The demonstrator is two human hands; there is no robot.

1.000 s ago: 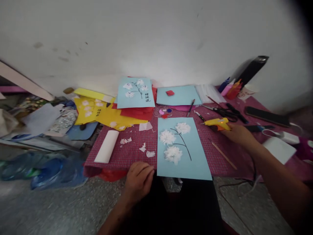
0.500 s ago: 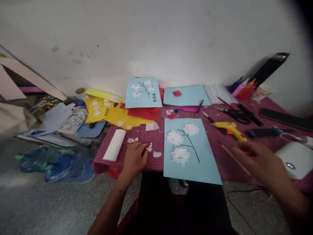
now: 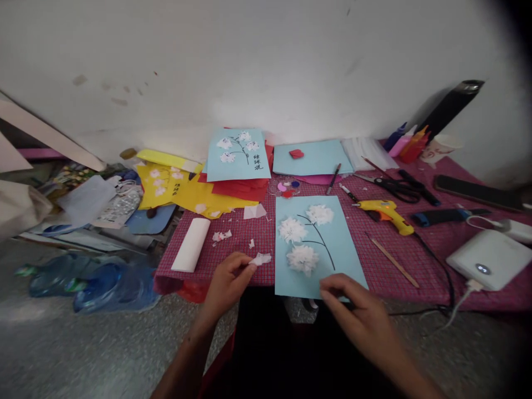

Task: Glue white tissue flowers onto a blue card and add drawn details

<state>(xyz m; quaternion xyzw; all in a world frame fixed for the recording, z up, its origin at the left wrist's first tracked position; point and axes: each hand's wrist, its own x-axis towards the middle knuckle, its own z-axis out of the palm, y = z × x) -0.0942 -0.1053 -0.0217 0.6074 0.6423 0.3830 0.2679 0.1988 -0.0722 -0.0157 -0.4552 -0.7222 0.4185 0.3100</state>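
My left hand (image 3: 228, 284) pinches a small torn piece of white tissue paper (image 3: 261, 259) between thumb and fingers, just above the table's front edge. My right hand (image 3: 353, 310) hangs over the lower edge of a light blue sheet (image 3: 286, 285). Its thumb and forefinger are drawn together, and I see nothing between their tips. Three ruffled white paper flowers (image 3: 302, 259) sit on the sheet beside a black drawn stem (image 3: 322, 239). A rolled white paper (image 3: 192, 245) and small white scraps (image 3: 221, 236) lie left of the sheet.
Right of the sheet lie a thin wooden stick (image 3: 394, 262), a yellow glue gun (image 3: 386, 214), scissors (image 3: 394, 188) and a white power bank (image 3: 490, 259). A finished flower picture (image 3: 236, 169) rests at the back. Large plastic bottles (image 3: 112, 285) lie on the floor at left.
My right hand has moved left from beside the wooden stick to the blue sheet's lower edge. My left hand has moved slightly right and picked up a tissue paper scrap.
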